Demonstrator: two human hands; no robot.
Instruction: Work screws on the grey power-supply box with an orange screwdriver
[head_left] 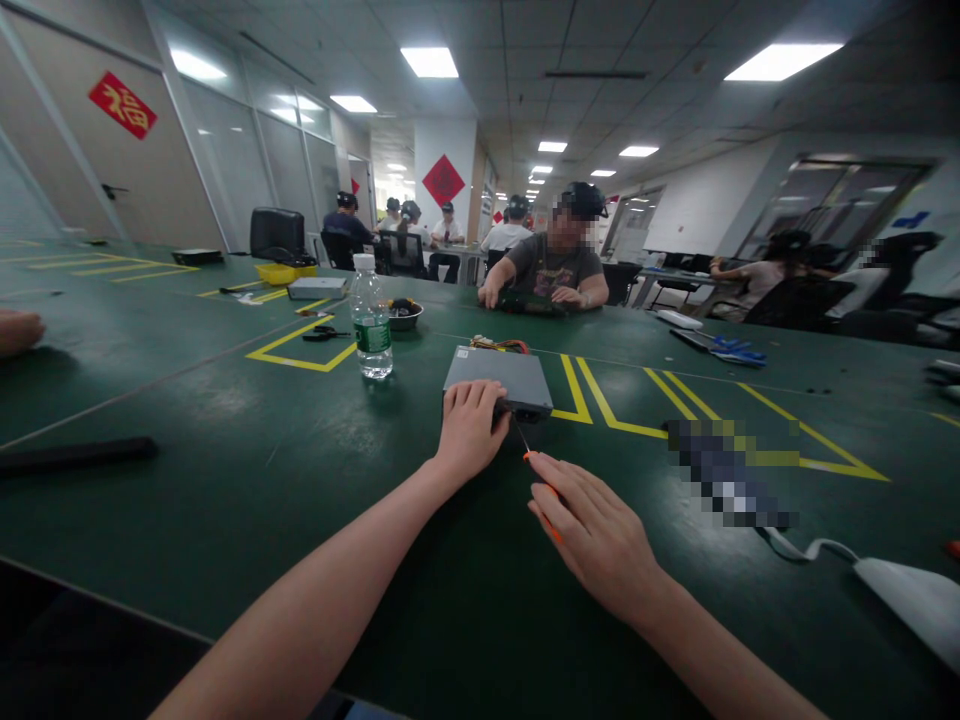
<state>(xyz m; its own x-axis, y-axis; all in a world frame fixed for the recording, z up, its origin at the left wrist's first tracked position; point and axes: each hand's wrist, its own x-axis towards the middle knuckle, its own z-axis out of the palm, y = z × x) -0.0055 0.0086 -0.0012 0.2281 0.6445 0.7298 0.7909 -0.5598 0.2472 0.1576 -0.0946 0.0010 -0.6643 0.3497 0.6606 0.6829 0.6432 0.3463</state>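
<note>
A grey computer power supply (517,378) lies flat on the green table in front of me, its coloured cables (499,345) coming out at the far side. My left hand (474,420) grips its near left part, fingers over the top and thumb at the near side. My right hand (592,525) is closed around a screwdriver (553,527) with an orange handle, mostly covered by the fingers. The thin shaft points up and left to the near face of the power supply, beside the socket. Whether the tip touches a screw is too small to tell.
A water bottle (372,325) and a metal bowl (405,315) with dark items stand behind on the left. On the right are a blurred dark object (724,475) and a white mask-like item (911,600). Across the table a person (555,255) handles something dark.
</note>
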